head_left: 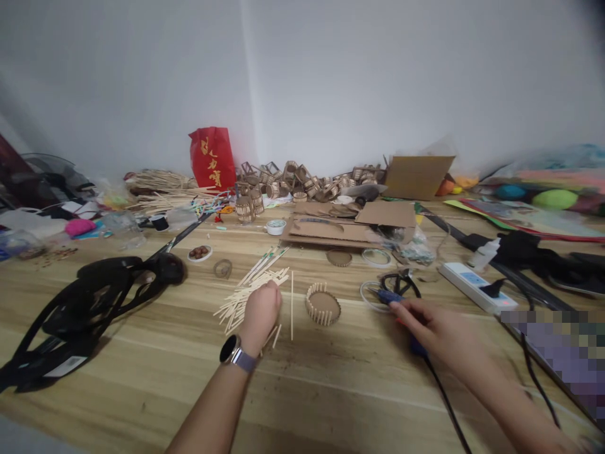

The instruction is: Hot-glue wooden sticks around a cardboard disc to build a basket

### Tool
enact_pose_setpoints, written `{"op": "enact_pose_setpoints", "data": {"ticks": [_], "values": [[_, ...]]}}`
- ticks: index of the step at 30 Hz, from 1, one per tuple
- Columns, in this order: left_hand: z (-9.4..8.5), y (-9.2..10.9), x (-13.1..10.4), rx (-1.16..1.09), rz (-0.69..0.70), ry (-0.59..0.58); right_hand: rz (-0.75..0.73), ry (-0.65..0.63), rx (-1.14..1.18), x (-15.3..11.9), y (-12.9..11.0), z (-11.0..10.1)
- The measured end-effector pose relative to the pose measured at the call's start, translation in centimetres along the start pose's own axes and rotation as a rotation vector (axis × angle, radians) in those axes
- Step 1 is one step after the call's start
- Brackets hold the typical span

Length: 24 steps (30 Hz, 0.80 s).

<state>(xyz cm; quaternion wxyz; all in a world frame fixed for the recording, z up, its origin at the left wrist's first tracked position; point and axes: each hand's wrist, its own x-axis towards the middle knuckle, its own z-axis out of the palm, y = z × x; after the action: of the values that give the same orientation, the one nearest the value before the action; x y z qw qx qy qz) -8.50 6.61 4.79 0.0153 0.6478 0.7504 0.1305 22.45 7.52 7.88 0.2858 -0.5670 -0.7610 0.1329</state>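
My left hand [262,309], wearing a watch on its wrist, is closed over the near edge of a pile of thin wooden sticks [243,297]. Its fingertips are hidden, so I cannot see what is in them. One longer stick [292,306] lies apart, just right of that hand. A round cardboard base [326,304] with short upright sticks around part of its rim sits between my hands. On the right, my right hand [416,321] grips a blue glue gun [390,296], its nozzle pointing left and its black cord trailing toward me.
Black straps [118,296] lie at left. Flat cardboard [331,233] and a ring of tape [377,256] are beyond the base. A power strip [477,289] stands right. Several small stick-and-cardboard pieces [312,183], a red bag [212,157] and a box [420,176] line the back.
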Motion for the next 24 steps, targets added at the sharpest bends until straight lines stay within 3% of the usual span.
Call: {"op": "enact_pose_setpoints", "data": {"ticks": [2, 5, 9, 12, 16, 18, 21, 23, 24], "values": [[0.1, 0.6, -0.2, -0.253, 0.05, 0.059, -0.122, -0.107, 0.055, 0.3, -1.5, 0.9], [0.5, 2.2, -1.3, -0.824, 0.123, 0.103, -0.223, -0.222, 0.163, 0.7, -3.7, 2.7], [1.2, 4.6, -3.2, -1.288, 0.188, -0.067, -0.193, -0.275, 0.369, 1.0, -5.8, 5.0], [1.6, 5.4, -3.9, -1.451, 0.187, -0.179, -0.202, -0.275, 0.51, 0.8, -6.2, 5.9], [1.8, 5.6, -4.0, -1.476, 0.14, -0.246, -0.228, -0.219, 0.505, 0.6, -5.7, 5.9], [1.9, 5.6, -3.9, -1.4, 0.113, -0.208, -0.226, -0.221, 0.478, 0.8, -5.4, 5.6], [2.3, 5.2, -3.7, -1.144, 0.074, 0.067, -0.16, -0.233, 0.476, 1.6, -4.7, 5.1], [3.0, 4.8, -3.3, -0.952, 0.136, 0.235, -0.13, -0.258, 0.451, 2.1, -4.1, 5.1], [3.4, 4.5, -3.1, -0.879, 0.191, 0.257, -0.128, -0.277, 0.421, 2.3, -3.7, 5.2]]}}
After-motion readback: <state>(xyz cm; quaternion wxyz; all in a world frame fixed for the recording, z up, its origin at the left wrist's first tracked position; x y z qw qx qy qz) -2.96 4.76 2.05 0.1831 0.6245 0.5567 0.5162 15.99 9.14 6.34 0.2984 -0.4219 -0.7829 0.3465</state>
